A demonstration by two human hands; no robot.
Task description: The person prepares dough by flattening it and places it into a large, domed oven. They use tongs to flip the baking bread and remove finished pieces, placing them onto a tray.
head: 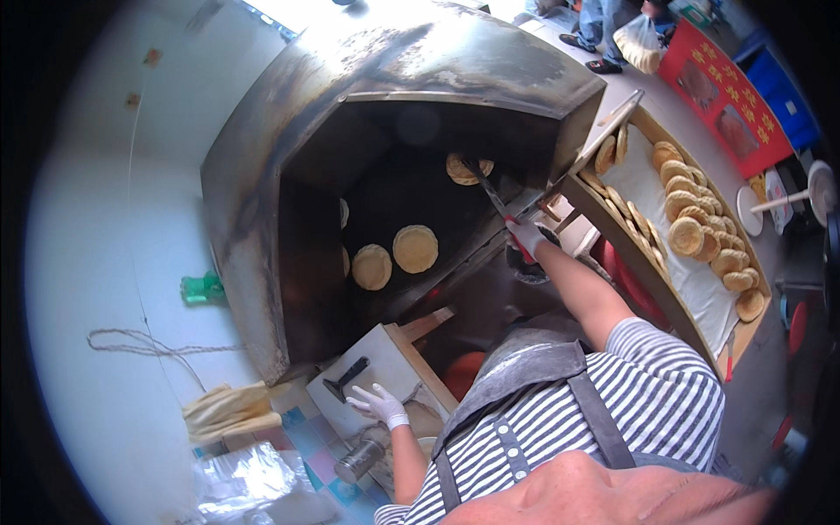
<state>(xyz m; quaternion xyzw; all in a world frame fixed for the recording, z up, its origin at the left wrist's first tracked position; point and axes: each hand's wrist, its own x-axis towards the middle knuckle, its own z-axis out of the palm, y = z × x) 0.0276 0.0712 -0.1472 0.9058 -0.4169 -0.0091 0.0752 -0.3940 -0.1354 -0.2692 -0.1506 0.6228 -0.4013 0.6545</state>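
Observation:
My gloved right hand (525,237) grips a long dark metal tool (493,195) with a red handle, perhaps tongs. Its far end rests on a browned round flatbread (461,172) deep in the metal oven (252,197). Two paler flatbreads with crimped rims, one nearer the middle (415,249) and one to its left (372,268), lie on the dark baking surface (380,197). Parts of others show at the left, cut off by the oven wall. Holding nothing, my gloved left hand (379,405) is spread over a white board (330,379), close to a black-handled scraper (348,379).
To the right, a cloth-lined wooden tray (695,321) holds many browned flatbreads (686,236). A dark round container (533,266) sits below my right hand. At lower left are a metal shaker (359,461), plastic bags (252,479) and a folded cloth (230,413). A person (600,29) stands beyond the tray.

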